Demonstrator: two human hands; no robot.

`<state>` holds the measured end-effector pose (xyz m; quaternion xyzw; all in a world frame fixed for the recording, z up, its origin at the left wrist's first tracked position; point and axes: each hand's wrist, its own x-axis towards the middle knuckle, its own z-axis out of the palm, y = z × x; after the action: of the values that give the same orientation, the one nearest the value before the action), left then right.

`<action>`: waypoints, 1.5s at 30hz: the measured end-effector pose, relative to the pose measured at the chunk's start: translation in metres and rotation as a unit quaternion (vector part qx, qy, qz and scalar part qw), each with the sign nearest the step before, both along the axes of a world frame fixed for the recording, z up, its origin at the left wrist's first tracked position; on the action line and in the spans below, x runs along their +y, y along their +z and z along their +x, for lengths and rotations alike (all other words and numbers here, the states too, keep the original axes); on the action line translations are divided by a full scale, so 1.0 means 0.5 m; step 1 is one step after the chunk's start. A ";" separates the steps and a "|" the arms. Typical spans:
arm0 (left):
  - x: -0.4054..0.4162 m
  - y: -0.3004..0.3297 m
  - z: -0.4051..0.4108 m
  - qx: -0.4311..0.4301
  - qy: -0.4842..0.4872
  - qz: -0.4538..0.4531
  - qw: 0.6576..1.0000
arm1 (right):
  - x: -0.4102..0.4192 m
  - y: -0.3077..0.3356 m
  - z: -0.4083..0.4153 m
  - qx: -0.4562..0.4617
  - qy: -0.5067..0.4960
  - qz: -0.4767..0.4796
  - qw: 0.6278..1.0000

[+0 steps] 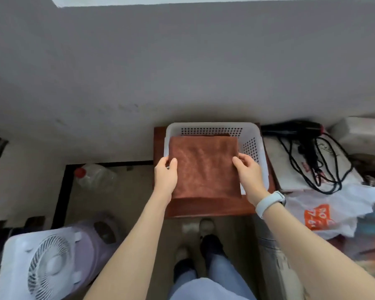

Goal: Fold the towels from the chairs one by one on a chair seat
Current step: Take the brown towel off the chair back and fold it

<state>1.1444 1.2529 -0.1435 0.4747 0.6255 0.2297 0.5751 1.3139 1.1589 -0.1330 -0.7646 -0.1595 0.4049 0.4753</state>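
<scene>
Flat-folded rust-brown towel [205, 167]

Both forearms are bare from the wrist back to the lower edge of the view; no sleeves show. The left hand [166, 176] wears nothing on its wrist, though a small glint between its fingers may be a ring; the view is too soft to be sure. Just behind the right hand [250, 176], the wrist carries a pale, whitish-blue band [268, 203] with a smooth, rounded strap and a darker edge on its outer side, like a fitness tracker. Below and between the hands, the legs are in light blue trousers [217, 276], loose and faded. At their ends are dark socks [210, 242] inside light, off-white slippers [206, 224] with open tops.
</scene>
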 end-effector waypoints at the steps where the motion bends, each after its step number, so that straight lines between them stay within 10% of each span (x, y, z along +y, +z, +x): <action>1: 0.014 -0.011 0.016 0.010 0.007 -0.003 1.000 | 0.020 -0.012 0.016 0.006 0.005 0.002 1.000; 9: 0.050 -0.070 0.090 0.193 -0.030 0.024 0.981 | 0.091 -0.101 0.088 -0.004 0.073 -0.083 0.994; 12: 0.036 -0.054 0.103 0.292 -0.044 0.179 0.939 | 0.084 -0.093 0.081 -0.180 0.094 -0.074 0.976; 17: 0.027 -0.092 0.128 0.362 -0.271 0.337 0.826 | 0.117 -0.103 0.048 -0.536 0.298 0.000 0.790; 32: 0.060 -0.182 0.120 0.438 -0.350 0.291 0.775 | 0.133 -0.198 0.050 -0.493 0.423 -0.126 0.750; 45: 0.058 0.067 0.005 0.384 -0.208 0.224 0.871 | 0.192 0.065 -0.016 -0.404 0.494 -0.028 0.769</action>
<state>1.1467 1.2821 -0.1101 0.7605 0.6158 0.0383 0.2026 1.3059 1.2547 -0.1004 -0.6863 -0.6810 0.2425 0.0794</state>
